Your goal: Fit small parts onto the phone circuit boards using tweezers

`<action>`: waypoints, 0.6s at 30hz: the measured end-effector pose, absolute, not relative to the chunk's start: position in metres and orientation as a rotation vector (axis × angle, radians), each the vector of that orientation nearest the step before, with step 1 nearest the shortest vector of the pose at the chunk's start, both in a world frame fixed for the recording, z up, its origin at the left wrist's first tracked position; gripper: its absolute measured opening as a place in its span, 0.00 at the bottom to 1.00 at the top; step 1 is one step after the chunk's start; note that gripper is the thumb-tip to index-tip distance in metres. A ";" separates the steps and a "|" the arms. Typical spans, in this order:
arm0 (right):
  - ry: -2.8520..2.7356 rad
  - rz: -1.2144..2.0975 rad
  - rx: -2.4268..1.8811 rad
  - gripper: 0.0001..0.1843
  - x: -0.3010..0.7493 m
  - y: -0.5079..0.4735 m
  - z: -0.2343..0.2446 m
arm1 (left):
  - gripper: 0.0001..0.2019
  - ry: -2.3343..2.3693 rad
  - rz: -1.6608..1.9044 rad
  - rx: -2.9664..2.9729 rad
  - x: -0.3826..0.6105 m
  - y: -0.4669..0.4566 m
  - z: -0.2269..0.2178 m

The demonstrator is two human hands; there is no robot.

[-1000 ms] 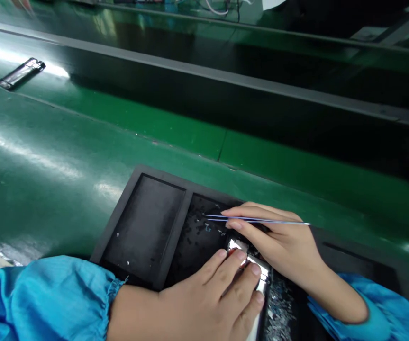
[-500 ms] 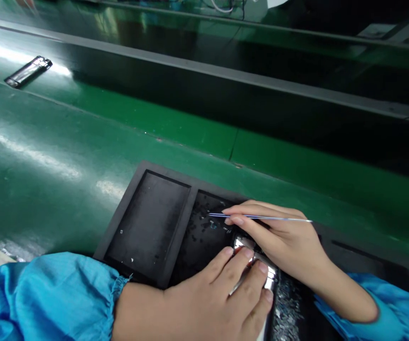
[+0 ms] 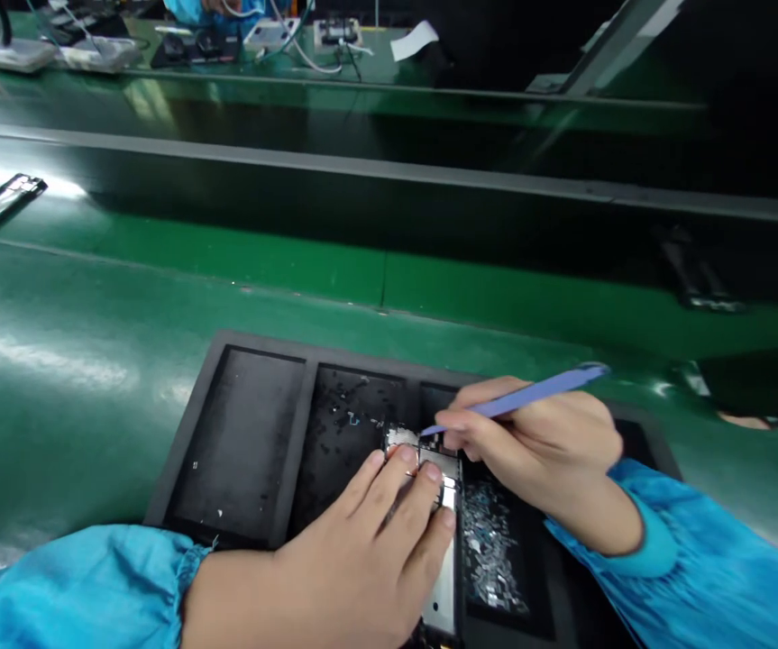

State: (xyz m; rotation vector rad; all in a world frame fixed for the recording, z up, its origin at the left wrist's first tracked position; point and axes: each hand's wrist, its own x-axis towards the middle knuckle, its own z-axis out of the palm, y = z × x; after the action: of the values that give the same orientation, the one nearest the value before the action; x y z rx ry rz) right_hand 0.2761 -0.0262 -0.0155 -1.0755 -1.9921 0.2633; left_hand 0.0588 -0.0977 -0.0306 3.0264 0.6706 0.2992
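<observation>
My left hand (image 3: 368,550) lies flat on an opened phone (image 3: 441,599), its fingers stretched across the silver plates near the top end. Between the thumb and fingers of my right hand (image 3: 530,442) are purple tweezers (image 3: 537,389), slanting down to the left. Their tip touches or hovers just over the phone's upper part; I cannot tell which. Beneath the phone is a black tray (image 3: 297,442) with compartments. Small dark bits (image 3: 334,406) are scattered left of the phone, and a heap of small shiny metal pieces (image 3: 493,550) lies right of it.
Another phone body (image 3: 0,207) lies on the green bench (image 3: 77,288) at the far left. A dark device (image 3: 700,270) sits at the right. Behind the grey rail (image 3: 334,164), another person's blue sleeve (image 3: 186,11), cables and a white paper (image 3: 414,41) show.
My right hand has brought the tweezers from above the scattered bits down to the phone's top end, tilting them. My left hand stays on the phone. The camera view has shifted.
</observation>
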 end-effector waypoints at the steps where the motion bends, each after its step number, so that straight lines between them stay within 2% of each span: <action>1: -2.042 0.244 -1.054 0.21 0.274 -0.023 -0.015 | 0.41 0.671 0.286 3.019 0.059 -0.098 -0.031; 5: -2.207 0.357 -0.984 0.27 0.272 -0.015 -0.015 | 0.41 0.661 0.252 2.993 0.058 -0.099 -0.032; 12: -2.186 0.547 -1.061 0.30 0.273 -0.014 -0.015 | 0.41 0.665 0.309 2.959 0.058 -0.100 -0.033; 18: -2.086 0.457 -1.182 0.28 0.271 -0.020 -0.020 | 0.41 0.676 0.332 2.955 0.058 -0.098 -0.033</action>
State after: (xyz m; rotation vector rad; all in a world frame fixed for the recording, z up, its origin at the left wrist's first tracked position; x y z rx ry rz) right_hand 0.2715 -0.0202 -0.0204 -1.1816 -2.0856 0.4574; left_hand 0.0579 -0.0985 -0.0326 2.9553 0.6758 0.3324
